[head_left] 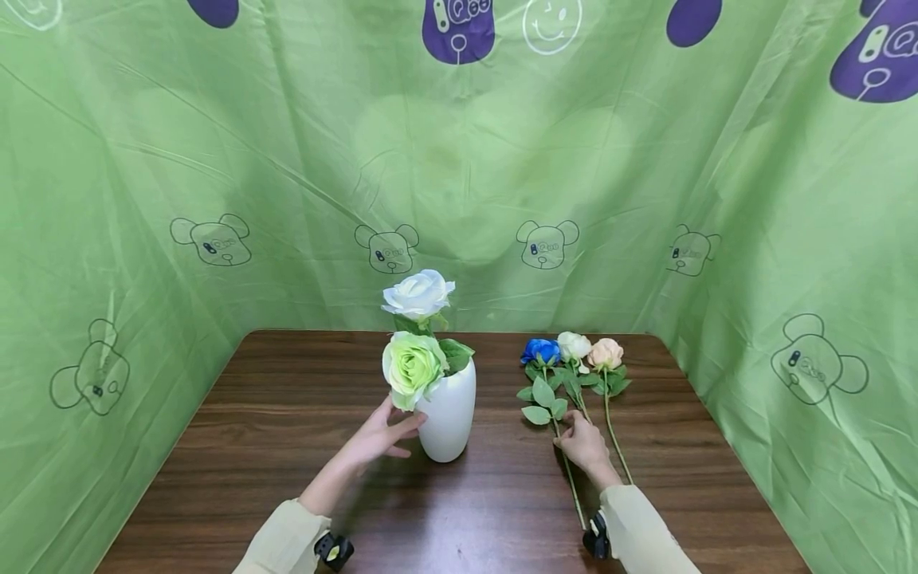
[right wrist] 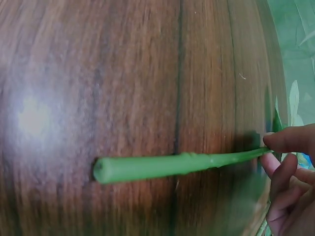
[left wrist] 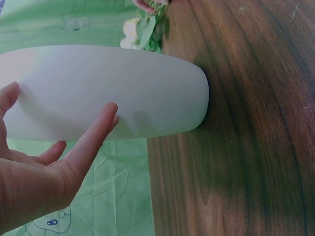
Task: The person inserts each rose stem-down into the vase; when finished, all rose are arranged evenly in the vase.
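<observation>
A white vase (head_left: 450,418) stands upright near the middle of the table, holding a green rose (head_left: 412,367) and a white rose (head_left: 419,295). My left hand (head_left: 380,436) is at the vase's left side, fingers spread; in the left wrist view the fingertips lie along its wall (left wrist: 123,78). To the right, my right hand (head_left: 586,446) pinches the stem (right wrist: 147,168) of a blue rose (head_left: 539,351) between thumb and fingers. The stem's cut end points toward the person, close over the tabletop.
Beside the blue rose lie a white rose (head_left: 574,347) and a peach rose (head_left: 606,353), their leaves crowded together. The brown wooden table (head_left: 287,414) ends at a green printed curtain (head_left: 308,199) at the back and sides.
</observation>
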### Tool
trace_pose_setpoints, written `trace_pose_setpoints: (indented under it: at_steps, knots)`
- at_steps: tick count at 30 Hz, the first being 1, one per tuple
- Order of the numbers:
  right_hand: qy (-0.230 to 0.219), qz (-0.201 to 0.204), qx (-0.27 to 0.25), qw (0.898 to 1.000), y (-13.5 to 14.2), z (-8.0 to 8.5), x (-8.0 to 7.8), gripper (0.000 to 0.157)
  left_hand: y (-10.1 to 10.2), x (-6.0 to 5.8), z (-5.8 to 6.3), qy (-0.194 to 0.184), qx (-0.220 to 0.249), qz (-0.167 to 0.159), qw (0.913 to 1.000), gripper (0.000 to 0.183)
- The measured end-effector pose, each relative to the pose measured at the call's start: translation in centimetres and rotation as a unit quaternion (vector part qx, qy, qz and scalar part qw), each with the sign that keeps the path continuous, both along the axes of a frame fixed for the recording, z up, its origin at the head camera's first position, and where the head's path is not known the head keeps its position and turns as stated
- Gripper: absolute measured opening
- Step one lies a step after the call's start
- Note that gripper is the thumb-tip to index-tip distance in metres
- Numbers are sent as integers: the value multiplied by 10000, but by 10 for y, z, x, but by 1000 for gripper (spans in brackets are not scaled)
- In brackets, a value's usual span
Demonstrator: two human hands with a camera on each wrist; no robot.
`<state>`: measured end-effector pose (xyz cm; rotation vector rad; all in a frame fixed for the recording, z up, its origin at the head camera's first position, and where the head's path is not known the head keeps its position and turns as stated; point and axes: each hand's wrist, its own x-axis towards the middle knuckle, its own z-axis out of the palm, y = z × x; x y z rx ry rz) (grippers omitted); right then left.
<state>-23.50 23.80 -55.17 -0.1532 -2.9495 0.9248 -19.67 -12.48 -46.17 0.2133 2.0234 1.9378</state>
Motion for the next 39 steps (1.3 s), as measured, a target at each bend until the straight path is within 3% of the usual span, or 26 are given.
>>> trace_pose_setpoints:
  at_steps: [4, 8, 12, 15, 20, 23, 27, 30, 32, 33, 36, 38, 39]
  knots:
    - [268, 149, -683, 9972, -3, -3, 0, 42, 2, 7, 16, -21, 60, -38, 10000, 64]
    - [233, 123, -1850, 9824, -6, -2, 3, 43, 4, 14, 30, -43, 80, -61, 9999, 63]
    - [263, 33, -2514, 9675, -8, 0, 7, 43, 3, 12, 27, -47, 88, -69, 9999, 64]
    - [377, 60, -2921, 9556, -10, 3, 10, 43, 2, 7, 18, -48, 110, -54, 9999, 65]
    - [921, 321, -3700, 9239, -12, 3, 11, 38, 0, 1, 2, -11, 93, 3, 10000, 65]
    - [1368, 650, -3967, 9053, -7, -16, 0, 36, 0, 0, 0, 1, 55, 23, 10000, 65]
    - [1652, 859, -4191, 8886, 1, -49, -21, 37, 0, 0, 0, 10, 57, 11, 10000, 65]
    - [1757, 992, -4382, 8760, 0, -57, -30, 40, 0, 1, 3, -7, 98, -6, 10000, 65]
    - [1901, 1327, -4506, 8621, -3, -51, -30, 39, 0, 3, 7, -18, 117, -37, 9999, 65]
    - [1927, 1545, -4651, 8501, -3, -51, -30, 38, 1, 5, 10, -28, 118, -45, 9999, 65]
    - [1987, 1945, -4879, 8274, -20, -4, -10, 35, 2, 9, 21, -37, 100, -50, 9999, 64]
    - [1946, 1994, -4978, 8213, -32, 29, 5, 33, 3, 12, 26, -23, 77, -35, 10000, 64]
    - [1889, 1930, -4992, 8233, -37, 45, 12, 32, 4, 12, 28, -23, 77, -22, 10000, 63]
